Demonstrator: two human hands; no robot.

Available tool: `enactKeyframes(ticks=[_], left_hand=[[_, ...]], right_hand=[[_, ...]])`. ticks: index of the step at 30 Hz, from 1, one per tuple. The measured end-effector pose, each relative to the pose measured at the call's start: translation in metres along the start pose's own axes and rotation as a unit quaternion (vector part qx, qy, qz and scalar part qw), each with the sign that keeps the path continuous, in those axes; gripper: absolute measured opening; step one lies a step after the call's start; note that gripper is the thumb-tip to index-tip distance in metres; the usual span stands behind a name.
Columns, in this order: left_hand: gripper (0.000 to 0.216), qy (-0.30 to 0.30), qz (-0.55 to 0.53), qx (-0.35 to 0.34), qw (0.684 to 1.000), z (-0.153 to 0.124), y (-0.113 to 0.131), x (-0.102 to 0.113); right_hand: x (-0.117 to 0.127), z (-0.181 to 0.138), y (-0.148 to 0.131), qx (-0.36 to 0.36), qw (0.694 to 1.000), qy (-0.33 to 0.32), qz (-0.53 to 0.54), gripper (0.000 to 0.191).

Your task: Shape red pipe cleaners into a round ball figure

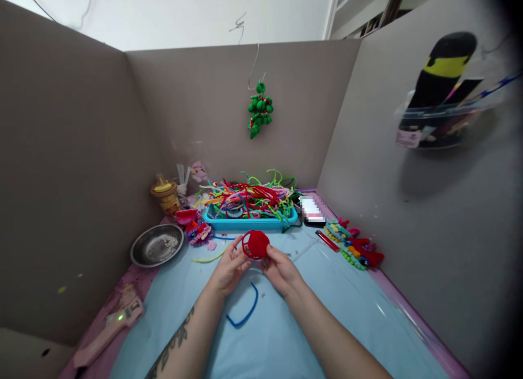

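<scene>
A round red piece (256,244), fuzzy like coiled pipe cleaner, is held up between both hands above the blue table cover. My left hand (231,270) grips its left edge, fingers closed on it. On its right edge, the thumb and fingers of my right hand (280,267) pinch it. Small gaps show at the left side of the red piece. Beneath my hands lies a bent blue pipe cleaner (255,305). A yellow pipe cleaner (208,258) rests to the left of my left hand.
Behind the hands stands a blue tray (249,224) heaped with coloured pipe cleaners. To the left are a metal bowl (143,251) and a pink glue gun (112,330). Rightward lie a phone (312,210), a red cutter-like tool (328,241) and colourful fuzzy pieces (355,245). Grey partitions enclose three sides.
</scene>
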State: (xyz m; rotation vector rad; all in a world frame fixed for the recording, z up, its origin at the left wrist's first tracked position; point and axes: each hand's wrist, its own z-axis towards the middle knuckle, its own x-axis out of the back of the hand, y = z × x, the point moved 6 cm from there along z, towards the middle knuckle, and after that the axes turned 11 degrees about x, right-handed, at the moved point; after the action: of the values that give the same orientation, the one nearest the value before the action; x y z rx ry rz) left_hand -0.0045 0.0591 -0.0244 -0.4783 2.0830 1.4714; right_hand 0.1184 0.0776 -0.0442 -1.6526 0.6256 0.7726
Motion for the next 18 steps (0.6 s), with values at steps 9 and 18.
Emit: enactKeyframes(ticks=[9,18], left_hand=[[0.079,0.067,0.099,-0.067,0.991,-0.001,0.002,-0.002],[0.082,0.083,0.129,-0.083,0.985,-0.001,0.007,-0.003]], right_hand=[[0.011,0.006,0.012,-0.025,0.998,0.046,0.027,0.022],[0.016,0.011,0.009,-0.004,0.999,0.037,0.013,0.019]])
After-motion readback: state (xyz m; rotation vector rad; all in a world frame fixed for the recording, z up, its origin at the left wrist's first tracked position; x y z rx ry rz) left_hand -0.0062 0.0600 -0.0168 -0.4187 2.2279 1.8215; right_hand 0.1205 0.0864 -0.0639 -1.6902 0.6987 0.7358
